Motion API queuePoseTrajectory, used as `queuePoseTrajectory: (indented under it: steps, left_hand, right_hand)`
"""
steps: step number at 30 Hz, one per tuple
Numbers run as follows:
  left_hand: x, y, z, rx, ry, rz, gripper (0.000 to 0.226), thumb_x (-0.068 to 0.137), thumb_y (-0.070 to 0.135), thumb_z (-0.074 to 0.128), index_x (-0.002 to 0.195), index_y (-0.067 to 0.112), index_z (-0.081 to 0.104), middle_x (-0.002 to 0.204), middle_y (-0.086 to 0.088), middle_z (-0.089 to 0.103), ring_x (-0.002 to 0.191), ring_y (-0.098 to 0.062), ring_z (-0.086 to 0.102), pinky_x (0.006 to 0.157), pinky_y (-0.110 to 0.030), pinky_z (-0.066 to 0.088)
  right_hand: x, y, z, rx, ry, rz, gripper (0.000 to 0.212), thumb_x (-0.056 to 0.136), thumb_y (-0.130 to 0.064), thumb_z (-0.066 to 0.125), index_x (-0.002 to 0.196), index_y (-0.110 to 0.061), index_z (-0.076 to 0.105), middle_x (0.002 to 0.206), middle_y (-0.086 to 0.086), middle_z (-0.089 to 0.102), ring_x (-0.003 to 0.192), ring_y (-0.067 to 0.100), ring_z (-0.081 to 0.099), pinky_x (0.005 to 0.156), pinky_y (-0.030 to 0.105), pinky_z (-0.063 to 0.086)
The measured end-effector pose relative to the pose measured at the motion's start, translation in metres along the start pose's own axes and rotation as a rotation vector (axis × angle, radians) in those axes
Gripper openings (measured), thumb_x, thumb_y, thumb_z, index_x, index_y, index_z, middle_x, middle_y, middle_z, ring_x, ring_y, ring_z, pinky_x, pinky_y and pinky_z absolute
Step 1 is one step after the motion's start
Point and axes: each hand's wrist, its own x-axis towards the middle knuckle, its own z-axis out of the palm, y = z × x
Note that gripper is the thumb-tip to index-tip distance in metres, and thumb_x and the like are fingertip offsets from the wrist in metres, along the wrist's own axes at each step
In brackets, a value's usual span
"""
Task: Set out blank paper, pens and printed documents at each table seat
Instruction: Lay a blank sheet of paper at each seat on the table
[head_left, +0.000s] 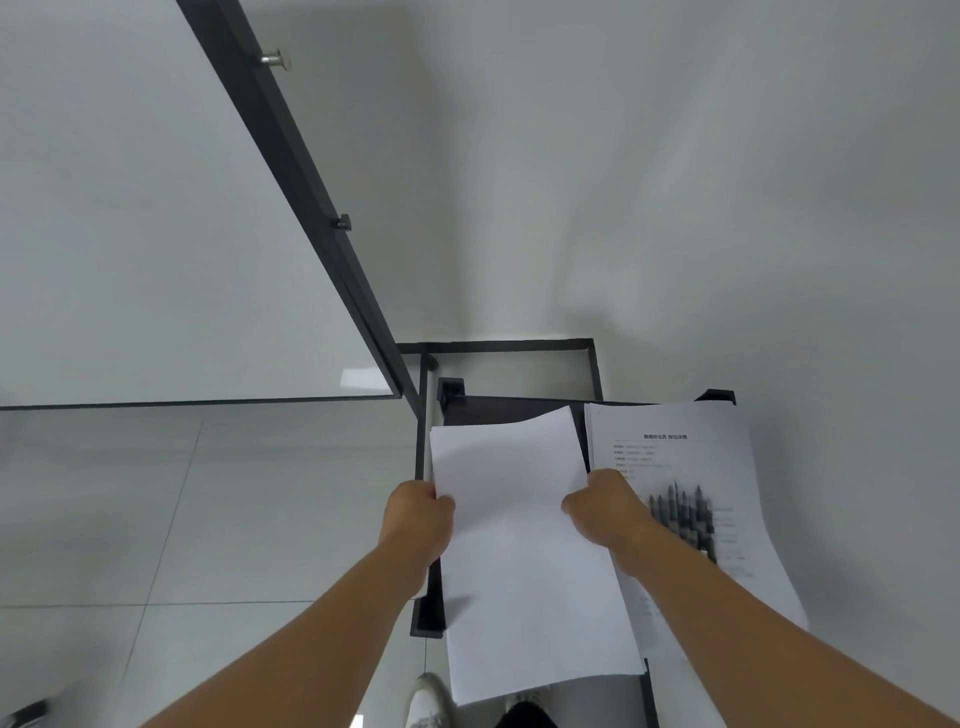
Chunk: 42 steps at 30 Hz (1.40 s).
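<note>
White shoe (427, 699) — grey tiled floor (156, 519)

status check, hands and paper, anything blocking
Left hand and right hand both grip blank paper stack. Printed documents lie beside it on dark stand. Nothing blocking.

Below me the floor (171, 519) is pale grey tile with thin grout lines. A glass panel (130, 234) in a black frame (291, 171) with 2 metal studs runs off to my left. Ahead, a plain white wall (675, 182) takes soft, even light.
</note>
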Motion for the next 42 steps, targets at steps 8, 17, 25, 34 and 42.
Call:
queuePoseTrajectory:
  steps: [8,17,25,34,42]
  left_hand:
    - [-0.014,0.009,-0.012,0.058,0.068,0.089,0.015,0.114,0.013,0.038,0.11,0.009,0.053,0.103,-0.011,0.057,0.094,-0.03,0.057,0.081,-0.037,0.045]
    - [-0.075,0.059,-0.083,-0.317,0.166,0.282,0.022,0.114,0.022,0.033,0.112,0.01,0.051,0.097,-0.009,0.057,0.075,-0.02,0.05,0.061,-0.033,0.043]
    - [-0.147,0.067,-0.214,-0.508,0.357,0.495,0.031,0.109,0.033,0.055,0.096,0.005,0.052,0.084,-0.003,0.056,0.069,-0.016,0.052,0.055,-0.027,0.047]
    - [-0.255,-0.024,-0.374,-0.788,0.627,0.591,0.018,0.109,0.025,0.064,0.106,0.008,0.072,0.098,-0.011,0.081,0.082,-0.023,0.077,0.075,-0.042,0.065]
    - [-0.322,-0.139,-0.495,-0.866,0.848,0.666,0.015,0.111,0.023,0.062,0.113,0.012,0.072,0.105,-0.011,0.082,0.097,-0.035,0.079,0.088,-0.054,0.066]
  right_hand:
    - [-0.028,-0.021,0.0,0.041,0.04,-0.137,0.032,0.097,0.003,0.04,0.077,-0.021,0.035,0.08,-0.001,0.04,0.067,0.013,0.037,0.067,0.032,0.038]
    - [-0.094,-0.122,-0.04,0.073,0.167,-0.445,0.017,0.089,-0.001,0.045,0.079,-0.014,0.049,0.075,0.001,0.047,0.063,0.019,0.042,0.055,0.027,0.032]
    - [-0.185,-0.229,-0.033,0.255,0.047,-0.706,0.022,0.087,-0.009,0.053,0.101,0.007,0.058,0.081,0.004,0.055,0.071,0.02,0.048,0.063,0.035,0.04]
    - [-0.34,-0.341,0.069,0.268,-0.215,-1.085,0.029,0.095,-0.014,0.064,0.109,0.011,0.057,0.088,0.028,0.061,0.075,0.022,0.05,0.068,0.038,0.039]
    - [-0.494,-0.382,0.185,0.163,-0.375,-1.287,0.024,0.093,-0.012,0.061,0.096,0.008,0.048,0.077,0.004,0.044,0.07,0.021,0.032,0.066,0.04,0.028]
